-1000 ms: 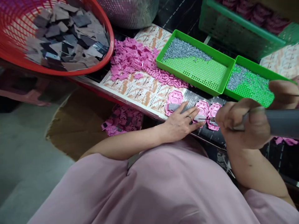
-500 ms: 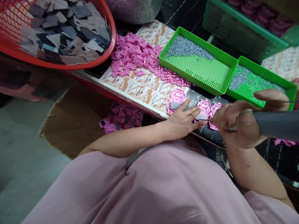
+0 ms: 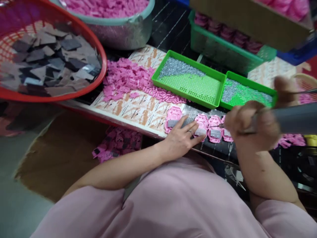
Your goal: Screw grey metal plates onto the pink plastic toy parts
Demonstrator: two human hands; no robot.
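Observation:
My left hand [image 3: 182, 136] lies with fingers spread over a pink plastic housing [image 3: 201, 121] that has a small grey plate on its lower part. Another pink housing [image 3: 174, 114] with a grey plate sits just left of those fingers. My right hand [image 3: 255, 124] is wrapped round a grey electric screwdriver [image 3: 297, 117], blurred by motion. Its thin dark bit points left, above the housing [image 3: 214, 122] to the right of my left hand; whether it touches anything, I cannot tell. One more housing [image 3: 227, 134] is partly hidden behind my right hand.
Two green trays [image 3: 185, 94] [image 3: 247, 105] hold small screws. Loose pink parts [image 3: 126, 79] are heaped left of them. A red basket [image 3: 102, 71] contains grey plates. Behind stand a basin [image 3: 123, 33] of pink pieces and a green crate [image 3: 223, 49]. Finished-looking housings [image 3: 119, 143] lie in a carton below.
The camera view has shifted, bringing more of the far side into sight. Relative to the housing under my left hand, the screwdriver bit has moved off its grey plate to the right. My left hand stays there.

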